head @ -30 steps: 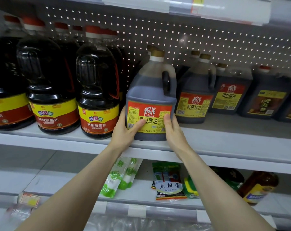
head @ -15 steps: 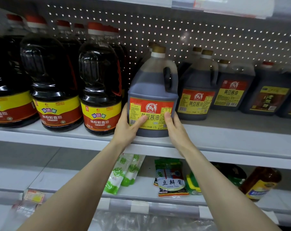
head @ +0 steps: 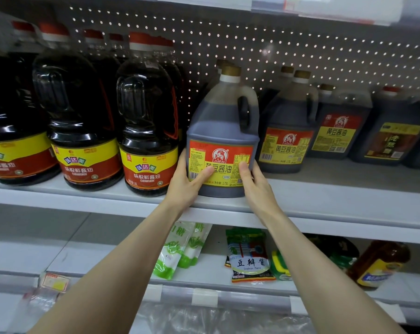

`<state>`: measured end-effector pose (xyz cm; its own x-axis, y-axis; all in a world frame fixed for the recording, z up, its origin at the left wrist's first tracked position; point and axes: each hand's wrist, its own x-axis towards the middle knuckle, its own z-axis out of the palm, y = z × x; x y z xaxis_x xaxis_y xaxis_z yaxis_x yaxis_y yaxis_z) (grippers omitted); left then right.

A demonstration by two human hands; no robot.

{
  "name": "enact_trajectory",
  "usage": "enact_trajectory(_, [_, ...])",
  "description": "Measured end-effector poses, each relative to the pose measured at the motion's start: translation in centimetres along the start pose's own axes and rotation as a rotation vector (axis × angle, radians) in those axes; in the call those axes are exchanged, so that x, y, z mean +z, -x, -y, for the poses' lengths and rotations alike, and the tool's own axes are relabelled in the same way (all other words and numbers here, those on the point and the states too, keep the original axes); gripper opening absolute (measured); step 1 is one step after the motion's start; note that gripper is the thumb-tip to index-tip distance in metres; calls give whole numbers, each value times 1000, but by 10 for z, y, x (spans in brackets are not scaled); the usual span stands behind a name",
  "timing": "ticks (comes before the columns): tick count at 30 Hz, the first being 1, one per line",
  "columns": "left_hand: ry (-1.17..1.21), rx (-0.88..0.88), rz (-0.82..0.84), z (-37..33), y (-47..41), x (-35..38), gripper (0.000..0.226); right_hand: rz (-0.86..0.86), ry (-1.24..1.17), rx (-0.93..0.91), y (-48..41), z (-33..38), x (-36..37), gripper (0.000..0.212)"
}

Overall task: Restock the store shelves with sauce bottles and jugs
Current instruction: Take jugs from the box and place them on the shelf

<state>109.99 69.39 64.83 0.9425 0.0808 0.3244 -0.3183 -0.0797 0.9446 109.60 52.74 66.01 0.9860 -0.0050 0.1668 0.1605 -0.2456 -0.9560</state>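
Jug (head: 222,121) stands upright, cap (head: 231,71) up, label (head: 220,154) outward.

Matt plastic jug (head: 222,131), glossy paper label (head: 219,165), smooth painted-metal shelf (head: 324,201).

White metal upper shelf (head: 324,196) and white lower shelf (head: 107,259), both stocked.
Upper: round dark red-capped sauce bottles (head: 146,131) left, grey handled gold-capped jug (head: 222,131) upright near front edge, similar dark jugs (head: 286,131) right, further back. Lower: green-white pouches (head: 177,249), soybean paste packet (head: 248,256), amber bottle (head: 377,263) lying on side.
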Motion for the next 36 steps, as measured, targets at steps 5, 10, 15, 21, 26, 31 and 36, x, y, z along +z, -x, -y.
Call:
enact_trajectory(5, [10,2,3,-1,1,1,57,-1,-17,1,0,0,0,53])
enact_trajectory(10, [6,3,-1,1,0,1,58,10,-7,6,-2,-2,0,57])
enact_trajectory(15, [-1,-4,-3,3,-1,0,63,3,-9,-1,-2,-4,0,58])
enact_trajectory(21, [7,-6,1,4,-1,1,68,-12,7,-4,-2,-3,0,55])
enact_trajectory(26, [1,10,-16,5,-1,1,66,-20,-1,-7,-2,-4,0,56])
enact_trajectory(31, [4,12,-15,5,0,2,62,-35,-9,-6,-1,-6,0,56])
enact_trajectory(36, [-4,15,-18,4,1,1,69,-50,-19,-19,1,-3,1,53])
